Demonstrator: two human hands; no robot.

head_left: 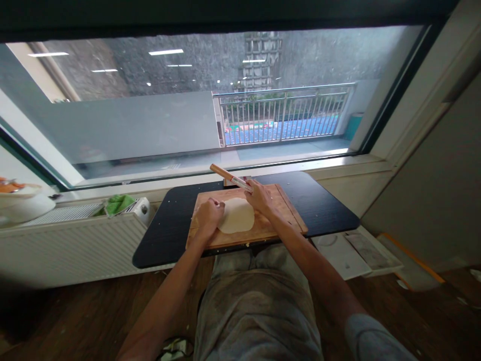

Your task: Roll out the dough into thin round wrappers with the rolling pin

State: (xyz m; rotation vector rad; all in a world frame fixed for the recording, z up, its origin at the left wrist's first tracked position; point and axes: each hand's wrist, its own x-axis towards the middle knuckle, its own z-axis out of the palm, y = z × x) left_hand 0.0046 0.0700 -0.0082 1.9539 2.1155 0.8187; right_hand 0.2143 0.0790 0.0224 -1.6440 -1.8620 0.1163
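Note:
A flat, pale, roundish sheet of dough (237,216) lies on a wooden cutting board (278,228). My left hand (209,216) is at its left edge, fingers curled closed on the rim of the dough; the fingertips are partly hidden. Above the dough's upper right, my right hand (259,194) is wrapped round a slim rolling pin (226,175), wood-coloured at its far end and white with print nearer the hand. The pin tilts up and left, raised off the dough. Its other end is hidden by the hand.
The board rests on a black table (319,205) against a window sill. A small wooden item (227,183) sits behind the board. On the left, a green cloth (118,203) lies on a radiator (75,250), near a white pot (26,203). A low white unit (340,255) stands at right.

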